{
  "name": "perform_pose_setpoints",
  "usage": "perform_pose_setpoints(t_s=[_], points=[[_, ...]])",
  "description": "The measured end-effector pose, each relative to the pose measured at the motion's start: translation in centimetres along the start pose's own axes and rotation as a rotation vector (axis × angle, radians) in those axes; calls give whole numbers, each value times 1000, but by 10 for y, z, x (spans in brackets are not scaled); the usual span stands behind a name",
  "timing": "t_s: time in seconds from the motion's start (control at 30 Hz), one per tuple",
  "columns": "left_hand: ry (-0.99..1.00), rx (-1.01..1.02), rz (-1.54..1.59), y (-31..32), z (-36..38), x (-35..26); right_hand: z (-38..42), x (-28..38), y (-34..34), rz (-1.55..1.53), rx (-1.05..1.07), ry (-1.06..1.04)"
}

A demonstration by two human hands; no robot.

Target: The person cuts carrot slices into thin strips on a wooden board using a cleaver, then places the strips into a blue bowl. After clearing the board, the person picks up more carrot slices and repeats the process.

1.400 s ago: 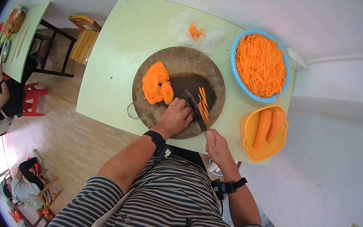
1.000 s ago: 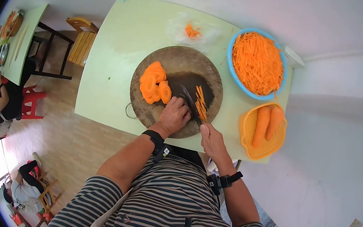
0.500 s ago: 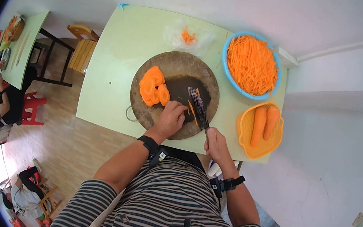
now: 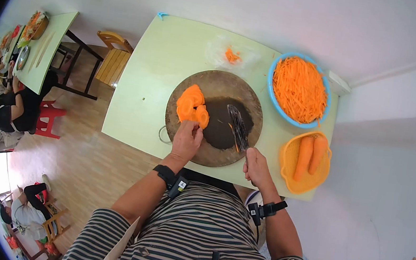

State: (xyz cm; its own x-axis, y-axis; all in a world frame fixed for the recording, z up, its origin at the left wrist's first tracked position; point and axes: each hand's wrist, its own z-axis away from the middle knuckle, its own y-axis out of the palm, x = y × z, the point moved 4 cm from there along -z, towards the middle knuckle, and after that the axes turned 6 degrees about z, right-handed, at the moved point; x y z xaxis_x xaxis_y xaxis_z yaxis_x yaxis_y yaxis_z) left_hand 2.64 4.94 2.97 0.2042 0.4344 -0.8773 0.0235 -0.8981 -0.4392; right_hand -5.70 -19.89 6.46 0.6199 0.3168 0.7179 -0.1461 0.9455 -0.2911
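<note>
The person's left hand is at the near edge of a pile of carrot slices, on the left part of a round chopping board. Its grip is partly closed, with the fingers bent and their tips at the nearest slice; whether it has hold of that slice cannot be told. The right hand has its grip closed around the handle of a knife, whose dark, wet-looking blade points away from the person, over the right half of the board. A few thin carrot strips show beside the blade's left edge, and a dark wet patch spreads over the middle of the wood. The board lies on a pale green surface, with a metal ring at its left side. Beyond the board, small carrot bits lie on a clear plastic bag. To the far right stands a blue bowl heaped with shredded carrot; nearer the person, a yellow basket holds two whole carrots side by side. A blue clip sits at the surface's far left corner. Off to the left are a wooden chair and a red stool.
</note>
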Motion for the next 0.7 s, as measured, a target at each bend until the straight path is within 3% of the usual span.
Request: perform_pose_setpoints(t_s=[0.1, 0.27, 0.43, 0.57, 0.7], points=[[-47, -39, -87, -3, 2, 6, 5, 9, 4, 3, 49, -38], [-293, 55, -192, 0, -3, 10, 16, 3, 17, 41, 86, -55], [-258, 143, -350, 12, -21, 4, 24, -15, 16, 55, 62, 20], [-264, 275, -525, 19, -33, -8, 29, -22, 7, 196, 53, -106], [-243, 278, -524, 20, -34, -5, 25, -23, 9, 317, 10, -235]])
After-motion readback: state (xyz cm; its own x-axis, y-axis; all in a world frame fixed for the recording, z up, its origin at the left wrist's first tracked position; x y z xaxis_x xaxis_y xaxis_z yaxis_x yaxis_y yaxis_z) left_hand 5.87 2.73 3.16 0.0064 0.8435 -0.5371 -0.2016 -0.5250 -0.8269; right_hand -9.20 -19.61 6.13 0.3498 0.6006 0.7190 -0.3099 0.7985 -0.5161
